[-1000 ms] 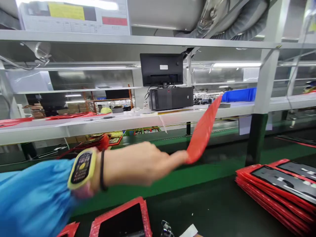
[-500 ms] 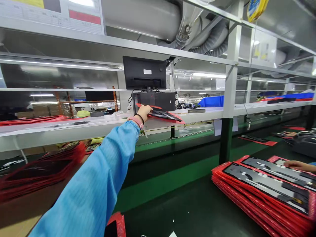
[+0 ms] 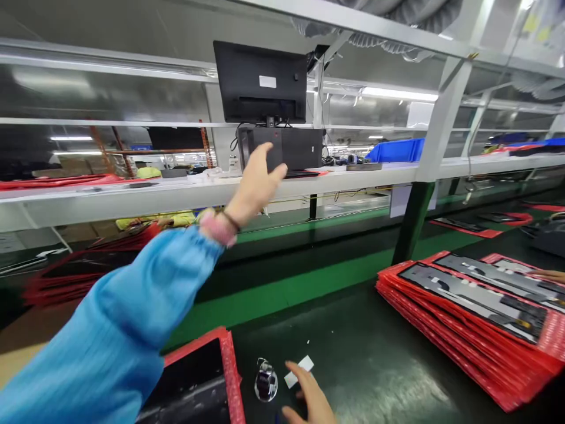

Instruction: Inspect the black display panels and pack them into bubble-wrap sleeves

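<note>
My left hand (image 3: 255, 184), in a blue sleeve, is raised before the white shelf (image 3: 189, 197) with its fingers apart and nothing in them. Just beyond it a flat dark panel with a red edge (image 3: 304, 174) lies on the shelf, partly hidden by the hand. Low in the view, my right hand (image 3: 311, 396) is over the dark bench, its thumb and finger apart. Its fingertip is close to a white paper slip (image 3: 300, 371). To the left sit a small shiny round object (image 3: 266, 381) and a black panel in a red wrapper (image 3: 194, 383), partly covered by my sleeve.
A stack of red-wrapped panels (image 3: 463, 306) stands on the right, with another person's hand (image 3: 549, 275) beside it. Farther left is another red stack (image 3: 83, 271). On the shelf are a monitor (image 3: 262, 82), a black computer case (image 3: 304, 147) and a blue bin (image 3: 397, 151). A post (image 3: 415, 218) rises behind the bench.
My left hand has let go of the red-edged panel, which now rests on the shelf, and has drawn back. My right hand has come into view below. The view has tilted down.
</note>
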